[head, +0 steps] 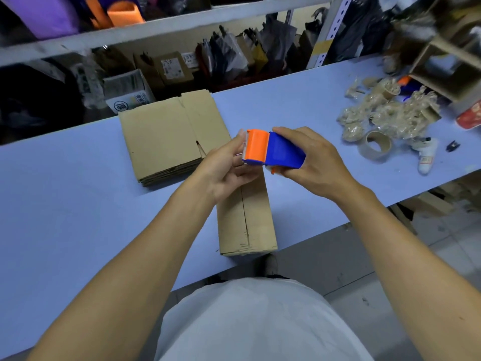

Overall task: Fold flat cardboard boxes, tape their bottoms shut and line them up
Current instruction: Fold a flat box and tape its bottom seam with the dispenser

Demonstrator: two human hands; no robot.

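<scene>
Orange and blue plastic made up the tape dispenser (273, 152), which was held above the table (65, 204) near the middle of the view. The right hand (315, 162) grasped its blue body from the 3 o'clock side, fingers curled over the top and thumb underneath. The left hand (229, 165) met it from 9 o'clock, fingertips pinching at the orange front end where the tape comes out; whether any tape was between the fingers could not be told.

Directly beneath the hands, toward 6 o'clock, a folded cardboard box (246, 220) stood on the table with its closed flaps facing up, the seam running down its middle, its near end reaching the table's edge. At 10 o'clock from the dispenser lay a stack of flat cardboard boxes (166, 136), just beside the folded box and partly hidden by the left hand.

Off at 2 o'clock sat a heap of crumpled used tape (385, 113), with a nearly spent tape roll (374, 147) below it and a small white bottle (426, 157) at 3 o'clock. Shelves (156, 27) crowded with packets ran along 12 o'clock.
</scene>
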